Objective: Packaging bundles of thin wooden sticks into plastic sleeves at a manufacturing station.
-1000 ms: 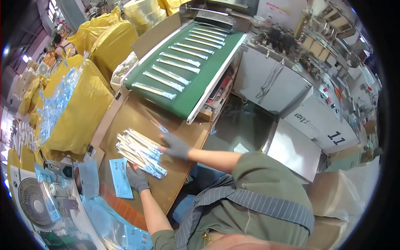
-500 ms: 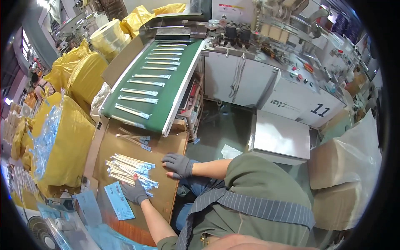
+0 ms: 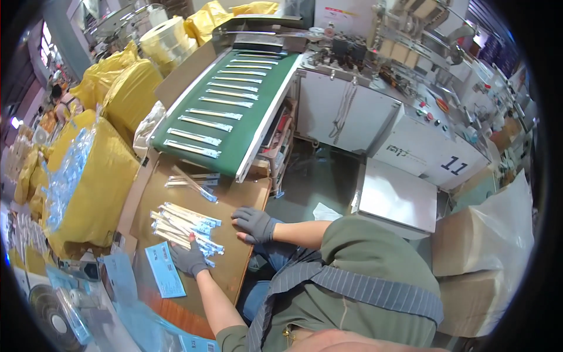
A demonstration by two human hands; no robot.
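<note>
A loose pile of wrapped chopsticks [image 3: 185,226] with blue-and-white ends lies on the brown table [image 3: 231,202]. My left hand [image 3: 189,261], in a grey fingertip-less glove, rests against the pile's near side, its thumb on the sticks and its fingers apart. To the right of the pile, my right hand [image 3: 253,224] lies flat by the table's edge, gloved alike, with fingers spread and nothing in it. Beside my left hand is a flat blue printed packet [image 3: 165,271]. A few more wrapped chopsticks [image 3: 196,183] lie crossed below the belt's end.
A green conveyor belt [image 3: 243,126] slopes down to the table, carrying a row of wrapped chopsticks. At left stands a yellow bag [image 3: 97,193] of blue-and-clear wrappers. A white machine cabinet [image 3: 431,138] and a low white box [image 3: 396,193] are at right, with plastic-covered cartons [image 3: 469,246] beyond.
The chopsticks on the belt have moved down toward me, and the lowest one has dropped onto the few at its foot. My hands keep their places; the view has shifted slightly.
</note>
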